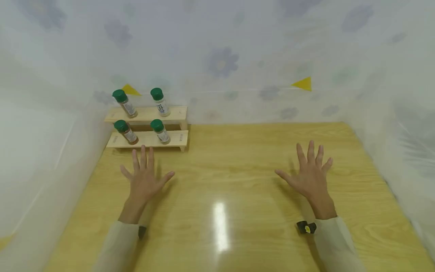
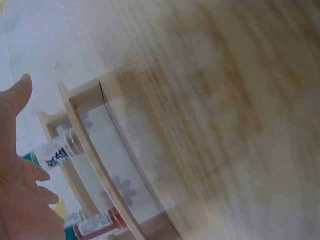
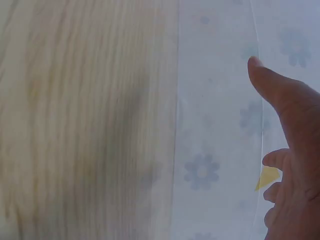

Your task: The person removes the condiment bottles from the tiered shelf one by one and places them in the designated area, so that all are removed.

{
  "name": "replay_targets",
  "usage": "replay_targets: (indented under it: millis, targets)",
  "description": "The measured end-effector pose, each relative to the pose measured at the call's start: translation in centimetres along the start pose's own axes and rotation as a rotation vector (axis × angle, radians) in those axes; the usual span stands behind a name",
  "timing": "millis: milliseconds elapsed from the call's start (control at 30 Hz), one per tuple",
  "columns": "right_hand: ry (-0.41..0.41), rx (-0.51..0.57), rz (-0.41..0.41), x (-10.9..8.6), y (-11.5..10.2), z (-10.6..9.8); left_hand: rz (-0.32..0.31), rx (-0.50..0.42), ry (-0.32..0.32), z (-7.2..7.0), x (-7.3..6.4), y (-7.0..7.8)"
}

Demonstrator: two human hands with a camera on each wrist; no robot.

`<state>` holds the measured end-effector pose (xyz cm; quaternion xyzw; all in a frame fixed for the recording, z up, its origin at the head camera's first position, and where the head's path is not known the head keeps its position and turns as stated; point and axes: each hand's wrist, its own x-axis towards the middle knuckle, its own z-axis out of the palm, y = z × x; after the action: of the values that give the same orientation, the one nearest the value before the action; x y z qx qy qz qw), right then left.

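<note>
Fingers spread, my left hand (image 1: 144, 183) hovers over the table just in front of a two-tier wooden rack (image 1: 146, 144). My right hand (image 1: 310, 179) is likewise spread above the table on the right and holds nothing. Green-capped spice jars stand on the rack: one at upper left (image 1: 125, 104), another at upper right (image 1: 160, 102), a reddish jar (image 1: 127, 133) at lower left and a pale jar (image 1: 161, 132) at lower right. In the left wrist view, the pale jar (image 2: 52, 151) and the reddish jar (image 2: 95, 225) show beyond my left hand (image 2: 22, 200).
The wooden table (image 1: 234, 162) meets a flower-patterned sheet (image 1: 222, 62) at the back, and pale sheeting rises on both sides. Yellow triangles mark the sheet, one behind the rack and one at right (image 1: 304, 84). A bright reflection lies on the table's middle.
</note>
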<state>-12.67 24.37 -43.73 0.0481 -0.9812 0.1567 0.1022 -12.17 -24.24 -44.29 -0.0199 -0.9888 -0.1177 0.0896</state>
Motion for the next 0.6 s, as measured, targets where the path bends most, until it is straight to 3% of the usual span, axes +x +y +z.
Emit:
replay_targets:
  millis: [167,400,600]
  targets:
    - [0.015,0.146,-0.021,2.0,-1.8,0.5,-0.072,-0.007,0.025,-1.1,0.9,-1.5]
    - [0.095,0.33,-0.086,4.8,-3.7,1.8,-0.145,-0.107,0.067,-3.4,2.5,-4.2]
    - [0.039,0.462,-0.083,7.0,-6.3,2.5,-0.236,-0.103,0.046,-5.7,3.2,-6.9]
